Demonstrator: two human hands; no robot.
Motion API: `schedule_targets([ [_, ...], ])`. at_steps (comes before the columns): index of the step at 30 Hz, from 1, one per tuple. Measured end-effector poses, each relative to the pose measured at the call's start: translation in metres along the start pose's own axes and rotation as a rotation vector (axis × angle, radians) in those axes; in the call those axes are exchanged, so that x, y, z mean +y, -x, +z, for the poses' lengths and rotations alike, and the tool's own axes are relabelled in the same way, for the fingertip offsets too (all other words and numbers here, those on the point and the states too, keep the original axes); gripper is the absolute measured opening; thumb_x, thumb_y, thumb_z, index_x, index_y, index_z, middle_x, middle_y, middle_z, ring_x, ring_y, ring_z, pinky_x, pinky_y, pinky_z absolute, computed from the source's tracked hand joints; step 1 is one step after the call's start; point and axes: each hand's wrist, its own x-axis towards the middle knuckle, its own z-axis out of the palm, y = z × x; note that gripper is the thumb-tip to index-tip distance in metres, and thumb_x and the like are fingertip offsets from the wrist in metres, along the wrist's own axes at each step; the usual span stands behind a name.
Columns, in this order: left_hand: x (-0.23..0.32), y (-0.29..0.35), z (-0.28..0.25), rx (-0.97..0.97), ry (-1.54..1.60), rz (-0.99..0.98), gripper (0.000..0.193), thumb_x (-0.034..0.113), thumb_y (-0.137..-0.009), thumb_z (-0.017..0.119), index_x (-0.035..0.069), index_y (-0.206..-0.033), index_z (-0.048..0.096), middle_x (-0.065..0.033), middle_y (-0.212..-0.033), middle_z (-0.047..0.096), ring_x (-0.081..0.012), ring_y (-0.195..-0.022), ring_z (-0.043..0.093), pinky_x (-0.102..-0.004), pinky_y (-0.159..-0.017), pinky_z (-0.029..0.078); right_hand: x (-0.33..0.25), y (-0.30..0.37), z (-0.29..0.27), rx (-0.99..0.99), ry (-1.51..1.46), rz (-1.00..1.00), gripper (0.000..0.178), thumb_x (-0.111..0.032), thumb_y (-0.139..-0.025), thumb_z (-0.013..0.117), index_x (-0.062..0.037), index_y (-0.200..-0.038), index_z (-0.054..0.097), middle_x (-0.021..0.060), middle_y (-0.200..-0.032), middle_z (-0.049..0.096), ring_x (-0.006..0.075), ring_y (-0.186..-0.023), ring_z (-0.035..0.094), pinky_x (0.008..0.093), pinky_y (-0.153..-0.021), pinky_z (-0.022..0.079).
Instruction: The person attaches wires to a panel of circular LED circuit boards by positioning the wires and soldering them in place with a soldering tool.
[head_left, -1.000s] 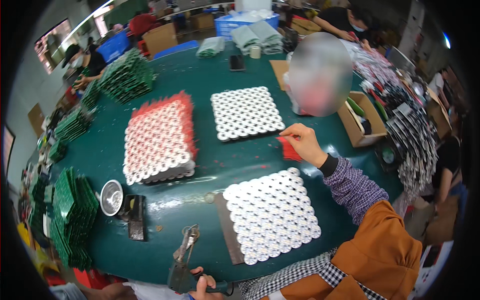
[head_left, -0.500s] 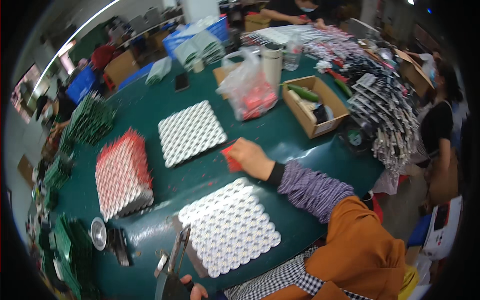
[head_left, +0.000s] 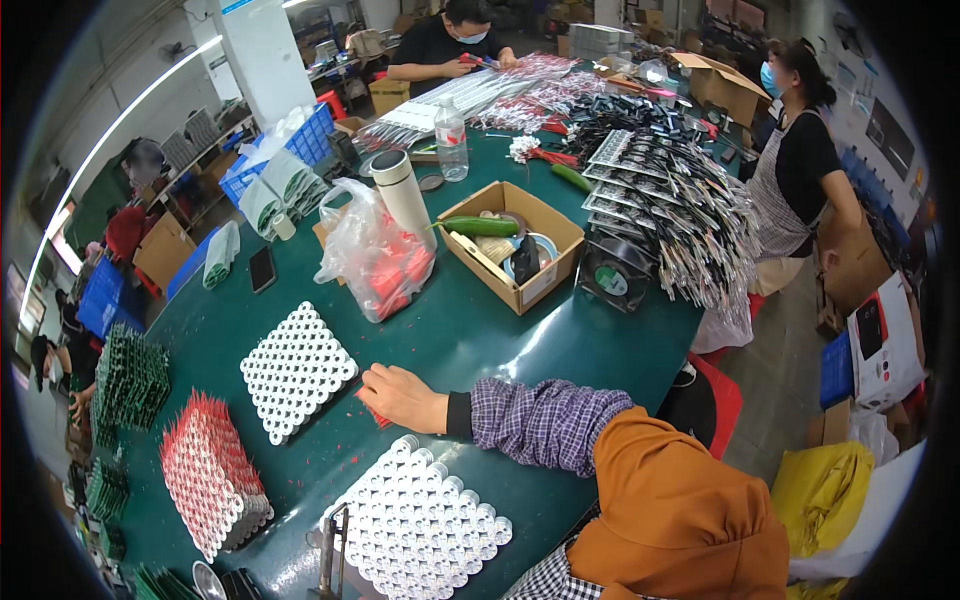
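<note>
My right hand (head_left: 405, 399) rests low over the green table, its fingers bent together over small red pieces (head_left: 379, 417) that mostly hide under them. Left of the fingertips lies a panel of white round discs (head_left: 299, 371) joined in rows. Nearer me is a second white disc panel (head_left: 425, 525). A tool with two thin metal prongs (head_left: 335, 548) reaches over its left edge, the lower part cut off by the picture's bottom. My left hand is out of view. A stack of disc panels with red wire ends (head_left: 212, 470) stands at the left.
Beyond my hand are a plastic bag of red pieces (head_left: 385, 265), a flask (head_left: 402, 195), a bottle (head_left: 451, 145) and a cardboard box (head_left: 515, 290). A tape roll (head_left: 612, 278) sits beside wired strips (head_left: 670, 205). Co-workers (head_left: 795, 160) are at the far side.
The view has tilted up and shifted, so the table things sit lower and further left. My left hand's fingers, visible before beside the pronged tool, have left the picture. My right hand stays over the red pieces.
</note>
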Motion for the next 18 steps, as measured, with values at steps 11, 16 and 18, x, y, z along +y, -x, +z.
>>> schedule_targets([
  [11, 0.105, -0.041, 0.056, 0.205, 0.245, 0.186, 0.031, -0.003, -0.085, 0.068, -0.01, -0.114, 0.063, -0.0108, -0.075, 0.06, -0.0118, -0.05, 0.043, -0.025, -0.044, 0.032, -0.01, -0.011, -0.022, 0.037, -0.05, -0.037, 0.007, -0.009, -0.076, 0.064, -0.0093, -0.079, 0.057, 0.0057, -0.083, 0.054, 0.0213, -0.084, 0.056, 0.0331, -0.071, 0.044],
  [16, 0.113, -0.057, 0.066, 0.2, 0.238, 0.152, 0.028, 0.0, -0.085, 0.07, -0.01, -0.111, 0.065, -0.0081, -0.069, 0.057, -0.0094, -0.049, 0.041, -0.0236, -0.048, 0.032, -0.003, -0.014, -0.086, -0.264, 0.151, -0.049, 0.007, -0.011, -0.071, 0.065, -0.0096, -0.076, 0.059, 0.006, -0.083, 0.059, 0.0217, -0.084, 0.061, 0.0354, -0.07, 0.045],
  [18, 0.121, -0.059, 0.069, 0.203, 0.229, 0.116, 0.025, 0.0, -0.085, 0.07, -0.011, -0.107, 0.065, -0.0074, -0.066, 0.055, -0.0102, -0.05, 0.041, -0.0232, -0.049, 0.033, -0.003, -0.015, -0.104, -0.446, 0.195, -0.102, 0.007, -0.013, -0.07, 0.067, -0.009, -0.072, 0.061, 0.0073, -0.076, 0.061, 0.0235, -0.079, 0.063, 0.0376, -0.067, 0.046],
])
